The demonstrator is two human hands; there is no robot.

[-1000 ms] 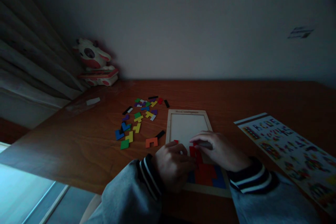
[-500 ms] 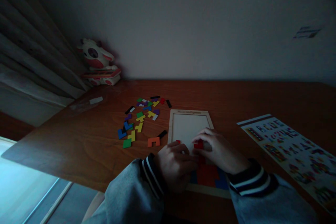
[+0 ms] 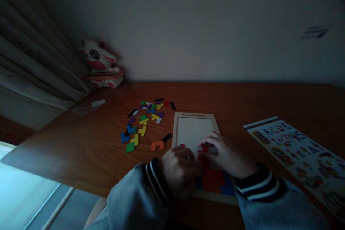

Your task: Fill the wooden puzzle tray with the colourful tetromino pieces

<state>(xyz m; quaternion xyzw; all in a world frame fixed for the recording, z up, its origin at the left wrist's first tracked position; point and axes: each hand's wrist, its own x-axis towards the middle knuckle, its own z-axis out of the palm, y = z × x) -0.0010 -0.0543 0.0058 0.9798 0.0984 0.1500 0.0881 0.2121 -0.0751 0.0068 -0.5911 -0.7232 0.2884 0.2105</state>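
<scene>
A wooden puzzle tray (image 3: 174, 129) lies in front of me, with its near end filled by red and blue pieces. Over its middle, my right hand (image 3: 225, 153) pinches a small red puzzle piece (image 3: 205, 149) between thumb and fingers. My left hand (image 3: 181, 170) rests on the tray's left side, fingers curled inward close to the right thumb; whatever is under them is hidden. A bit of red (image 3: 182, 146) peeks out beyond the left knuckles. Nearer me, a red piece (image 3: 212, 179) lies flat beside a blue piece (image 3: 226, 189).
Loose coloured pieces (image 3: 142, 130) are scattered left of the tray, an orange U-shaped piece (image 3: 157, 146) closest. A printed pattern sheet (image 3: 291, 151) lies at the right. A cow figure (image 3: 101, 64) stands at the back left, near a curtain (image 3: 35, 50) and the wall.
The red piece in my right fingers has turned slightly and shows a different outline. My left hand stays almost where it was, and the loose pieces are unmoved.
</scene>
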